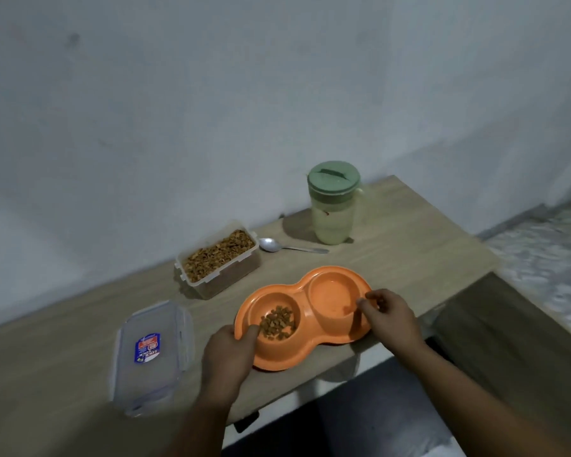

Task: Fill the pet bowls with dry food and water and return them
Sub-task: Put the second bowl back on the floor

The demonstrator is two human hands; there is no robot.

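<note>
From the head camera, an orange double pet bowl (305, 316) sits at the near edge of a light wooden table (409, 258), its front rim slightly overhanging that edge. Its left well holds a small heap of brown dry food (277, 323); the right well (332, 296) looks glossy, possibly holding water, though the dim light makes that hard to confirm.

The left hand (228, 357) grips the bowl's left end, the thumb laid over the rim beside the kibble and the fingers hidden beneath. The right hand (389, 316) holds the right end, its fingers curled over the rim and the thumb pressing at the inner lip of the right well. Both forearms reach in from the bottom of the frame.

Behind the bowl, toward the wall (211, 94), an open clear plastic container (218, 258) stands nearly full of the same brown kibble. Its clear lid (150, 356), bearing a blue and red label, lies flat on the table to the left of the bowl, well apart from the container. A metal spoon (289, 246) lies just right of the container, bowl side up, handle pointing right. Beyond the spoon stands a translucent pitcher (333, 206) with a green lid, upright and closed.
</note>
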